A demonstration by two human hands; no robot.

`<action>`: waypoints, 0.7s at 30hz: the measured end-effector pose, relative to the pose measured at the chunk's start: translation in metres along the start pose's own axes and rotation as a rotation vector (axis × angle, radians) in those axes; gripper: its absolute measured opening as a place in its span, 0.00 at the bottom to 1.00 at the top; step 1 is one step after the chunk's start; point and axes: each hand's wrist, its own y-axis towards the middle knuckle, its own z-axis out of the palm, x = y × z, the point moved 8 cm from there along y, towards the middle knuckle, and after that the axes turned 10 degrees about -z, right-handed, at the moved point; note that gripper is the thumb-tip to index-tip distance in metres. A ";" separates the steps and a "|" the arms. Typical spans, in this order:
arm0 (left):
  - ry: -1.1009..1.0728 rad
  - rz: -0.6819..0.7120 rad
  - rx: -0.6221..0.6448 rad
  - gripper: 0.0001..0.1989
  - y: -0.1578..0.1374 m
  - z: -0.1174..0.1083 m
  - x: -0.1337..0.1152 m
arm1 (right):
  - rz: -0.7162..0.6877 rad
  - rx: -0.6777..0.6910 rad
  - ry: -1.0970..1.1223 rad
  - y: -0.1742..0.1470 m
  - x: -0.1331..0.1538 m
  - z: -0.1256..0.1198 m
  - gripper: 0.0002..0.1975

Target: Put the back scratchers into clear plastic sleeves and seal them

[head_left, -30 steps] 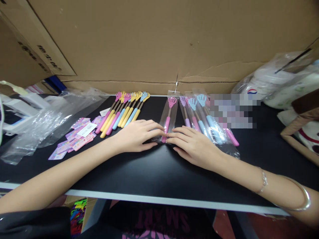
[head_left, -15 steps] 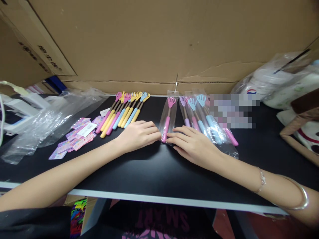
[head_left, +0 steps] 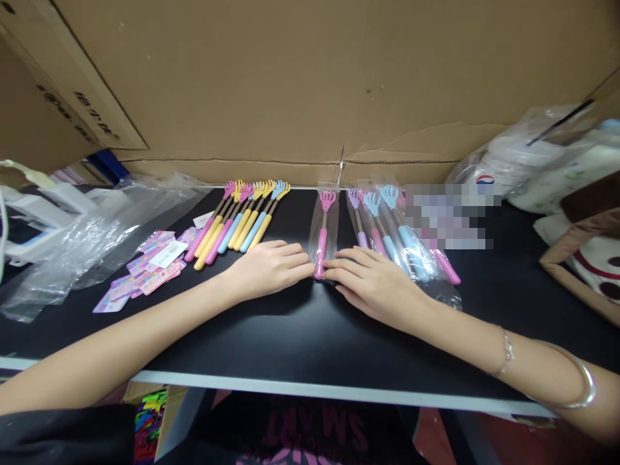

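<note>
A pink back scratcher [head_left: 322,242] with a claw-shaped head lies inside a clear plastic bag [head_left: 314,226] in the middle of the black tabletop. At the bag's lower left edge, the closed fingers of my left hand [head_left: 276,268] pinch the plastic beside the handle end. My right hand [head_left: 375,278] has its fingertips on the lower right edge, thumb tucked below and partly hidden. To the right lie several bagged scratchers [head_left: 382,223], blue, purple and pink, partly behind my right hand. Unbagged scratchers [head_left: 242,219] in pink, yellow and blue form a row on the left.
Printed cards [head_left: 150,268] are piled left of the row, next to flat clear plastic bags [head_left: 82,258]. A cardboard wall [head_left: 310,84] stands behind. A bagged white cup [head_left: 513,161] and a plush-like item [head_left: 586,252] occupy the right side. The table's pale front edge [head_left: 339,391] runs below.
The view has shifted very slightly. Both hands stay at the bag's lower end, and the bagged pink scratcher lies nearly as before, its head turned a little to the left.
</note>
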 end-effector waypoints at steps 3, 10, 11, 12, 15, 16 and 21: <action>-0.001 0.004 0.036 0.11 0.001 0.001 0.000 | -0.008 -0.001 -0.008 0.000 0.001 0.000 0.12; -0.007 0.024 -0.032 0.11 0.001 -0.004 -0.003 | -0.020 -0.004 -0.028 -0.001 0.002 0.000 0.12; -0.003 0.021 -0.041 0.11 0.001 -0.004 -0.003 | -0.020 -0.006 -0.029 -0.001 0.002 0.000 0.12; 0.000 0.019 -0.048 0.11 0.001 -0.004 -0.003 | -0.020 -0.007 -0.030 -0.001 0.002 0.000 0.12; 0.003 0.020 -0.057 0.11 0.001 -0.004 -0.003 | -0.017 -0.007 -0.028 -0.001 0.002 0.000 0.12; 0.003 0.020 -0.057 0.11 0.001 -0.003 -0.003 | -0.017 -0.006 -0.028 -0.001 0.002 0.000 0.12; -0.008 0.019 -0.054 0.11 0.001 -0.003 -0.003 | -0.022 -0.010 -0.029 0.000 0.002 0.000 0.12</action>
